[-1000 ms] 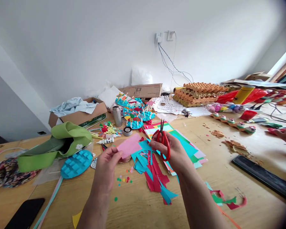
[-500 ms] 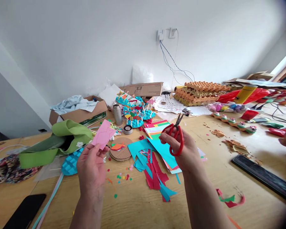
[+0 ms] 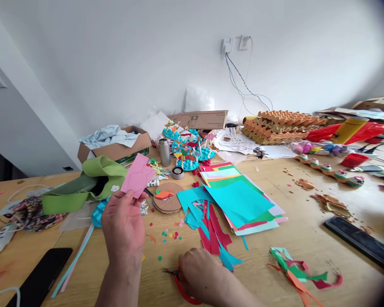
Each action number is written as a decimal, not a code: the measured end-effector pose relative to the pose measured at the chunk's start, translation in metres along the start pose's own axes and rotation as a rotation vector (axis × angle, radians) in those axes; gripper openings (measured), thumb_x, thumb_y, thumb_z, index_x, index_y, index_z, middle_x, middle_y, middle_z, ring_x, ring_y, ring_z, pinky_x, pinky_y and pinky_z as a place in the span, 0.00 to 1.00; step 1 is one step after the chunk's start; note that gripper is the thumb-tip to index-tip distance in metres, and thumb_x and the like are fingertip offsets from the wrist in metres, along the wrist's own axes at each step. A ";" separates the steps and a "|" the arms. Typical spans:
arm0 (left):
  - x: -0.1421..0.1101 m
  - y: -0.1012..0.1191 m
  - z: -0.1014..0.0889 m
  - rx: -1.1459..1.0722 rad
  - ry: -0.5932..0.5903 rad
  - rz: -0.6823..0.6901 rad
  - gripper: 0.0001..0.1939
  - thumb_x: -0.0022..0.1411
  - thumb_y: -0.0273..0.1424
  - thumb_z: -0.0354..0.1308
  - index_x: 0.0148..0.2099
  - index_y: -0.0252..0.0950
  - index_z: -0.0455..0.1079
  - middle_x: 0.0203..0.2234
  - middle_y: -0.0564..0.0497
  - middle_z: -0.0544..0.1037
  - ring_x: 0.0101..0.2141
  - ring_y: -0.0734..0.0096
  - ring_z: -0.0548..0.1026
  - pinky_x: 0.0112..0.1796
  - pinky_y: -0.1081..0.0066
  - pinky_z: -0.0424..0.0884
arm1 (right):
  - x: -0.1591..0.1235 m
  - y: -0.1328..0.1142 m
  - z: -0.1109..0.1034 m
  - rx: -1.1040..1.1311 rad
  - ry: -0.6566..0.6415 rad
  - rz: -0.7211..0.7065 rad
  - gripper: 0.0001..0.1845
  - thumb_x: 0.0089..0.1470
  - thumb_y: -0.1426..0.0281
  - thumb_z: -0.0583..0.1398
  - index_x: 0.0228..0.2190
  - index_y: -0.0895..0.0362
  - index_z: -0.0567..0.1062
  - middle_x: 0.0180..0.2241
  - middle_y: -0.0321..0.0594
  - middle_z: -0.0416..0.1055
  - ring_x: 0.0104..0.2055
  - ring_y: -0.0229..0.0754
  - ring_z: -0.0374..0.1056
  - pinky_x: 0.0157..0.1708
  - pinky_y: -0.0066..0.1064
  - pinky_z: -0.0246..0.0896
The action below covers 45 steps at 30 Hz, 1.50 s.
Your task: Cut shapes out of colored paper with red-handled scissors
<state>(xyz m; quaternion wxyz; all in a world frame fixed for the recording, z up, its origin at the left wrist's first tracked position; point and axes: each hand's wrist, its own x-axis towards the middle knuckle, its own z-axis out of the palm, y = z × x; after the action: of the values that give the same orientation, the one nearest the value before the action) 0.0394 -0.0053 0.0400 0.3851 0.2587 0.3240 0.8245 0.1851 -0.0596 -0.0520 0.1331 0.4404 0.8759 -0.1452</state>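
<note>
A piece of pink paper with a drawn outline is pinched between the thumb and fingers of my left hand, raised above the table. My right hand is low at the front of the table, closed around red-handled scissors whose dark blades point left. Orange paper cutouts lie on round cardboard pieces beyond my hands. Blue and red paper scraps spread out behind my right hand. A stack of coloured paper sheets sits to their right.
On the left are a green felt bag and a black phone. Decorated blue pieces, a metal flask and tape stand farther back. Egg trays are stacked at the back right. More paper scraps lie at the right.
My right hand has come down and left with the scissors, from above the paper stack to the table front. My left hand still holds the pink paper. The view has shifted slightly left.
</note>
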 end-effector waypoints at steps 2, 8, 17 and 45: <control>0.000 0.000 0.001 -0.005 0.000 -0.009 0.05 0.43 0.24 0.66 0.23 0.36 0.73 0.22 0.55 0.79 0.25 0.73 0.75 0.29 0.72 0.73 | 0.003 -0.007 0.014 -0.028 0.035 -0.049 0.11 0.50 0.69 0.64 0.36 0.61 0.82 0.34 0.53 0.80 0.34 0.56 0.77 0.31 0.40 0.73; -0.001 -0.001 0.000 -0.005 0.003 -0.024 0.05 0.44 0.24 0.67 0.24 0.36 0.74 0.23 0.54 0.80 0.26 0.74 0.76 0.30 0.72 0.74 | 0.010 -0.011 0.029 -0.042 -0.008 -0.077 0.10 0.47 0.73 0.65 0.34 0.53 0.83 0.32 0.50 0.81 0.32 0.56 0.78 0.27 0.39 0.73; 0.000 0.000 0.001 -0.010 -0.001 -0.027 0.05 0.45 0.24 0.67 0.24 0.36 0.74 0.23 0.54 0.79 0.27 0.74 0.75 0.30 0.72 0.74 | 0.041 0.030 -0.037 0.233 0.197 0.077 0.13 0.48 0.64 0.69 0.37 0.56 0.81 0.36 0.49 0.80 0.41 0.54 0.76 0.38 0.37 0.69; -0.004 -0.004 0.005 -0.003 -0.026 -0.089 0.05 0.45 0.26 0.68 0.25 0.35 0.73 0.25 0.52 0.79 0.29 0.72 0.75 0.30 0.71 0.73 | 0.143 0.128 -0.057 0.801 0.123 0.297 0.15 0.64 0.63 0.58 0.40 0.63 0.75 0.38 0.39 0.73 0.35 0.37 0.72 0.36 0.31 0.70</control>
<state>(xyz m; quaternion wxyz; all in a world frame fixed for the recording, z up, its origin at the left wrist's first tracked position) 0.0467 -0.0050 0.0393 0.4262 0.2541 0.3287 0.8035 0.2004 0.1400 -0.0685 -0.0814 0.5864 0.6837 -0.4267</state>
